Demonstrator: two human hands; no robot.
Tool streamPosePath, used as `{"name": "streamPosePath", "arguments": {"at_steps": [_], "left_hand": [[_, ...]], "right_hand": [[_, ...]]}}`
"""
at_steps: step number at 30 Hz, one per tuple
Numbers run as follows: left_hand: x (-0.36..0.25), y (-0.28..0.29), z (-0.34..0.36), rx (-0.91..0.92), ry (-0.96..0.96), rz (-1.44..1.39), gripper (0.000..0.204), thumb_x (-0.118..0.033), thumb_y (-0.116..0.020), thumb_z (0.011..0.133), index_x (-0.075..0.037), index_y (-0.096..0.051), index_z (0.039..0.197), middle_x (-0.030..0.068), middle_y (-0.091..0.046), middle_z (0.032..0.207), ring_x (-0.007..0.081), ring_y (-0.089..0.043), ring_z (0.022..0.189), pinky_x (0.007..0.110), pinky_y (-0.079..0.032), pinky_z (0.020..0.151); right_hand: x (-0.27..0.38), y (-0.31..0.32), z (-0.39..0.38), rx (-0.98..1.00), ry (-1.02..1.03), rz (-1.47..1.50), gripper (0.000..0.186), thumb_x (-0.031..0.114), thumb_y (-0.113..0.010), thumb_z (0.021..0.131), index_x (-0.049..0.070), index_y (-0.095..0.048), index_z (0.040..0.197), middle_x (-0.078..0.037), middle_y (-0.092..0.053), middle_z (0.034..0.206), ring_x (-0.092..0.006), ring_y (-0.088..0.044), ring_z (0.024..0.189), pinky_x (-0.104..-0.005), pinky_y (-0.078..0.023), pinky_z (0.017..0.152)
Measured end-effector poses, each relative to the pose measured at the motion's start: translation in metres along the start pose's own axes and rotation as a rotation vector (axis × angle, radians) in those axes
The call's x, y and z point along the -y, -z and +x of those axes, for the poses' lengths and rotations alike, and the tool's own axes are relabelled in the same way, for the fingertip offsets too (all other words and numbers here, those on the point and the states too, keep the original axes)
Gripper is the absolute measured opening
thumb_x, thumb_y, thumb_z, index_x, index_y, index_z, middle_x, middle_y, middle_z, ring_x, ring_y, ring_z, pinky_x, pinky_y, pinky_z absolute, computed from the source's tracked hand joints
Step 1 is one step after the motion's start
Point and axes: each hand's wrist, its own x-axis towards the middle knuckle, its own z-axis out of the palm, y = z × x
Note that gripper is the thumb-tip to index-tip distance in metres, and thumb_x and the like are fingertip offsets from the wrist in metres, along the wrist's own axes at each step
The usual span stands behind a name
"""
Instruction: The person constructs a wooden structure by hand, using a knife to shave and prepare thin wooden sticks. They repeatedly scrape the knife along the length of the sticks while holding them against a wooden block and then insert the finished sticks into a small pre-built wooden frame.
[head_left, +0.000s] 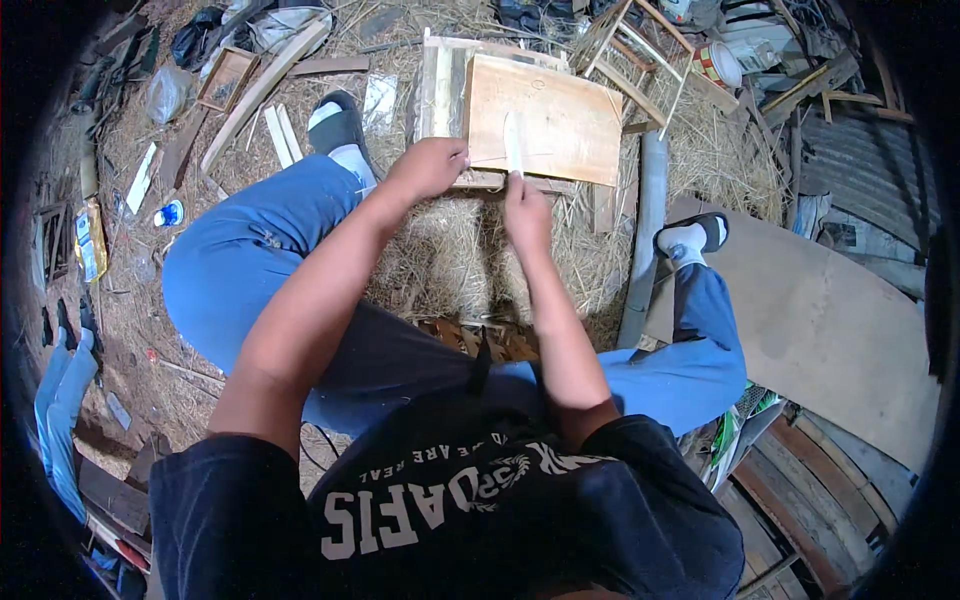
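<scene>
My right hand [528,210] is closed round the handle of a knife [513,142]. Its pale, broad blade points away from me, over a light wooden board [560,110]. At the board's near left corner my left hand [430,168] is closed in a pinch. A thin strip [505,158] seems to run from those fingertips across the board's near edge, passing by the blade. It is too fine to tell what it is made of. The board lies slightly turned on a rougher wooden base [440,90], which shows at its left and near sides.
Straw covers the ground between my feet. A grey pole [643,230] lies right of the board, beside a large flat sheet [800,310]. A wooden frame stool [640,60] and a white bucket [717,64] stand at the far right. Wood strips [282,135] lie at the left.
</scene>
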Motion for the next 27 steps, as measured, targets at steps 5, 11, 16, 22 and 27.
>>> {"name": "streamPosePath", "arguments": {"at_steps": [5, 11, 16, 22, 27], "left_hand": [[-0.005, 0.002, 0.001, 0.007, 0.011, -0.01, 0.026, -0.028, -0.059, 0.093, -0.002, -0.063, 0.091, 0.0243, -0.065, 0.088, 0.0449, -0.064, 0.087, 0.05, -0.05, 0.077], [-0.002, 0.002, -0.001, 0.005, 0.003, 0.009, 0.025, -0.027, -0.059, 0.094, -0.002, -0.063, 0.091, 0.0241, -0.065, 0.087, 0.044, -0.064, 0.085, 0.049, -0.05, 0.077], [-0.004, 0.004, 0.0, 0.03, 0.017, 0.005, 0.024, -0.026, -0.059, 0.093, -0.003, -0.064, 0.093, 0.0248, -0.066, 0.088, 0.0439, -0.065, 0.085, 0.049, -0.051, 0.077], [-0.004, 0.006, -0.001, 0.046, 0.054, -0.031, 0.024, -0.025, -0.059, 0.095, -0.002, -0.064, 0.093, 0.0233, -0.067, 0.086, 0.0418, -0.065, 0.083, 0.046, -0.051, 0.075], [-0.007, 0.007, 0.005, 0.093, 0.105, 0.044, 0.029, -0.03, -0.061, 0.092, -0.004, -0.068, 0.103, 0.0255, -0.068, 0.102, 0.0455, -0.064, 0.097, 0.051, -0.051, 0.086]], "right_hand": [[0.009, -0.01, -0.015, 0.093, -0.009, 0.115, 0.053, 0.043, -0.045, 0.102, -0.001, -0.071, 0.09, -0.029, -0.066, 0.078, -0.0461, -0.066, 0.076, -0.0504, -0.051, 0.073], [-0.001, -0.011, 0.003, 0.017, -0.063, 0.065, 0.053, 0.042, -0.044, 0.102, -0.001, -0.072, 0.093, -0.03, -0.067, 0.084, -0.0497, -0.065, 0.08, -0.0541, -0.05, 0.076], [0.009, -0.008, -0.011, 0.021, -0.023, 0.059, 0.052, 0.041, -0.045, 0.102, -0.002, -0.069, 0.087, -0.029, -0.066, 0.08, -0.0504, -0.063, 0.079, -0.0561, -0.048, 0.074], [0.012, -0.011, -0.019, 0.126, 0.079, -0.058, 0.054, 0.043, -0.046, 0.102, -0.003, -0.068, 0.084, -0.03, -0.065, 0.084, -0.05, -0.064, 0.084, -0.0552, -0.049, 0.077], [-0.026, 0.021, 0.019, -0.107, -0.033, -0.016, 0.052, 0.044, -0.046, 0.101, -0.001, -0.071, 0.091, -0.029, -0.068, 0.089, -0.05, -0.064, 0.085, -0.0558, -0.049, 0.077]]}}
